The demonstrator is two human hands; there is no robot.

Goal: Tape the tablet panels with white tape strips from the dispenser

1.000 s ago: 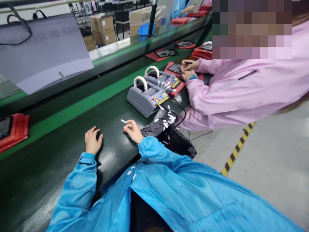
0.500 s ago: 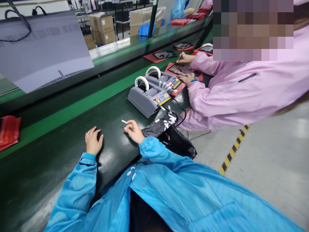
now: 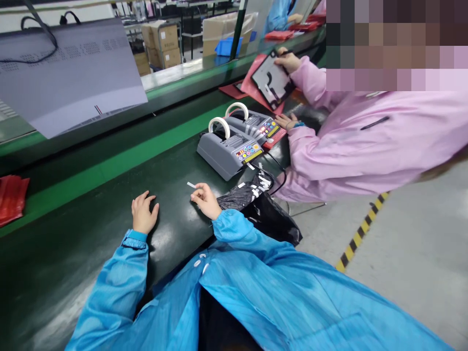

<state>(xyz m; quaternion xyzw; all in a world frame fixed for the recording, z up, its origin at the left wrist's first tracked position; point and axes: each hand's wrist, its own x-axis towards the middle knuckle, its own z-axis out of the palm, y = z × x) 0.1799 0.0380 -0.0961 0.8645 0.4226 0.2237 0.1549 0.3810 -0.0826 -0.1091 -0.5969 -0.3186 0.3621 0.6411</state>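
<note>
My left hand [image 3: 145, 213] rests on the dark green table [image 3: 109, 214] with its fingers apart and nothing in it. To its right, my right hand [image 3: 206, 201] pinches a short white strip of tape [image 3: 191, 185] between thumb and forefinger; the strip points away to the left. Beyond my right hand stands a grey tape dispenser [image 3: 223, 155] with a white tape roll [image 3: 220, 126] on top and coloured buttons. A second tape dispenser [image 3: 256, 122] sits right behind it. Beside my right wrist lies a black plastic bag [image 3: 272, 214] with several white tape bits stuck on it.
A co-worker in a pink smock [image 3: 351, 141] at the right holds a black-framed panel [image 3: 272, 80] near a red sheet [image 3: 252, 80]. Red bags [image 3: 12, 200] lie at the far left. A grey panel [image 3: 73, 78] hangs above the bench, and a black cable [image 3: 280, 170] runs from the dispensers.
The co-worker has lifted a black-framed panel and tilted it up from the table. My hands keep their pose, the tape strip still pinched in the right; the view has shifted slightly.
</note>
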